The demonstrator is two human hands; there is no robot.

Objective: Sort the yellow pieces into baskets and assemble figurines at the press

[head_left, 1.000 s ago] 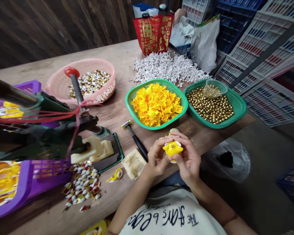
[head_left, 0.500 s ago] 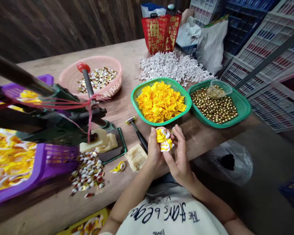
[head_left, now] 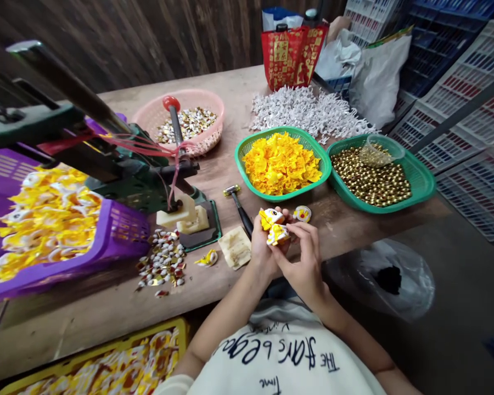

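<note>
My left hand (head_left: pixel 262 251) is closed around a small yellow-and-white plastic toy figure (head_left: pixel 276 235) with a dark eye, held above the table's front edge. From the other side, my right hand (head_left: pixel 308 253) pinches the same figure, thumb at its lower end and fingertips at its right side. Just past my right fingers is a round white-and-yellow piece (head_left: pixel 302 214) with a red centre; it seems to lie on the table. A small hammer (head_left: pixel 239 209) with a black handle lies left of my hands, beside a stained pale block (head_left: pixel 235 247).
A green hand press (head_left: pixel 140 181) stands left, near a purple basket (head_left: pixel 123 227) of yellow-white parts. Loose small white-and-gold pieces (head_left: pixel 162 258) lie before it. Green baskets hold yellow parts (head_left: pixel 282 164) and gold beads (head_left: pixel 370 178). White parts (head_left: pixel 308 112) are heaped behind.
The view has shifted left. The figure has turned in my hands, and my right fingers have come down onto it. The round piece now shows fully beyond my right fingers.
</note>
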